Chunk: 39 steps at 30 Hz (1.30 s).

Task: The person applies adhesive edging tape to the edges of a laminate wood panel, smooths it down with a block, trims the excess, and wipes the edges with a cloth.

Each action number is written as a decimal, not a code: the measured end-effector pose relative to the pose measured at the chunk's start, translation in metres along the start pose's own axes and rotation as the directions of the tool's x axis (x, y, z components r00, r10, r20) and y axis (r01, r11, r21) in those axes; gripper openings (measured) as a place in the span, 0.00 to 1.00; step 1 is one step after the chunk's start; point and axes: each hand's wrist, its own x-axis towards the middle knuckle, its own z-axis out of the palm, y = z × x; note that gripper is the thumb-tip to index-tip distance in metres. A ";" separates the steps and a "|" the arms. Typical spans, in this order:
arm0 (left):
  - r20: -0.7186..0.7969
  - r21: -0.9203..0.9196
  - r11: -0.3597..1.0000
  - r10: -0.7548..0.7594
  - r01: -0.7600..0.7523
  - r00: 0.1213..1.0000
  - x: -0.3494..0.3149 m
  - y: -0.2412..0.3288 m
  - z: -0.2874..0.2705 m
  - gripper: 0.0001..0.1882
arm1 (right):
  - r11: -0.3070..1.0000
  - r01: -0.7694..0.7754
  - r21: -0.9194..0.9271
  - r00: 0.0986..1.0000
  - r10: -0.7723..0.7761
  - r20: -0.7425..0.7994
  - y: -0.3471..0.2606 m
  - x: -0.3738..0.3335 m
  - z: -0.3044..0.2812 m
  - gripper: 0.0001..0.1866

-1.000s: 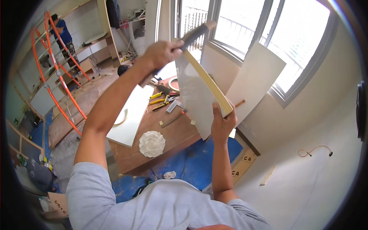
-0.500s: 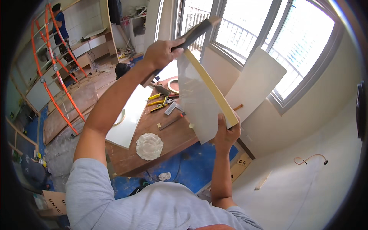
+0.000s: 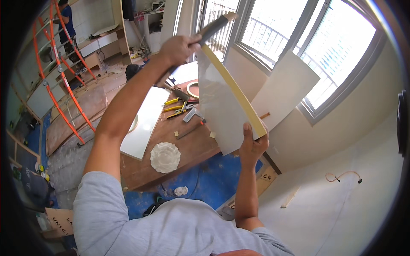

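My left hand [image 3: 179, 50] is wrapped round a long dark bar [image 3: 215, 29] with a bare wooden end, perhaps a sanding block. The bar crosses the upper end of a white panel [image 3: 218, 98], which stands tilted on edge and has a yellowish edge strip [image 3: 232, 87] facing up. With my right hand [image 3: 253, 145] I grip the panel's near lower corner, thumb on the white face, fingers hidden behind. Beside the panel on the brown workbench [image 3: 192, 149] lie yellow-handled pliers [image 3: 176, 107], a small metal square [image 3: 191, 115] and a slim dark tool with an orange tip [image 3: 190, 130].
A roll of edge tape [image 3: 193, 89], a white board [image 3: 147, 128] and a pleated whitish disc [image 3: 165, 157] lie on the workbench. Another white panel [image 3: 286, 85] leans by the window. At the far left, a person [image 3: 66, 25] stands behind an orange ladder [image 3: 60, 68].
My left hand and the dark bar have shifted up and slightly left along the panel's upper end. The right hand keeps its grip on the corner.
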 end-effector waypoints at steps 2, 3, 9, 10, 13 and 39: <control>0.084 -0.103 0.993 0.059 -0.050 0.995 -0.026 0.032 0.019 0.23 | 1.000 -0.015 -0.003 0.999 0.015 -0.033 0.004 0.003 -0.001 0.17; 0.085 -0.036 0.968 0.249 -0.247 0.965 -0.048 0.050 0.034 0.24 | 1.000 -0.025 -0.006 0.998 0.024 -0.051 0.006 0.003 -0.003 0.17; 0.012 -0.034 0.994 0.105 -0.105 0.994 -0.002 -0.006 0.017 0.24 | 0.994 -0.103 0.036 0.995 0.104 -0.013 -0.006 0.001 -0.006 0.18; 0.088 -0.009 1.000 -0.011 0.012 0.996 0.010 -0.004 -0.001 0.23 | 0.997 -0.072 0.035 0.997 0.073 -0.020 -0.005 0.000 -0.005 0.18; -0.011 0.025 0.989 0.146 -0.146 0.989 -0.010 0.004 0.024 0.23 | 0.999 -0.004 0.047 1.000 0.005 -0.023 0.000 0.004 0.002 0.18; 0.003 -0.046 0.943 0.329 -0.329 0.944 -0.050 0.077 0.024 0.22 | 0.992 0.011 0.125 1.000 -0.013 0.016 -0.003 0.005 -0.016 0.18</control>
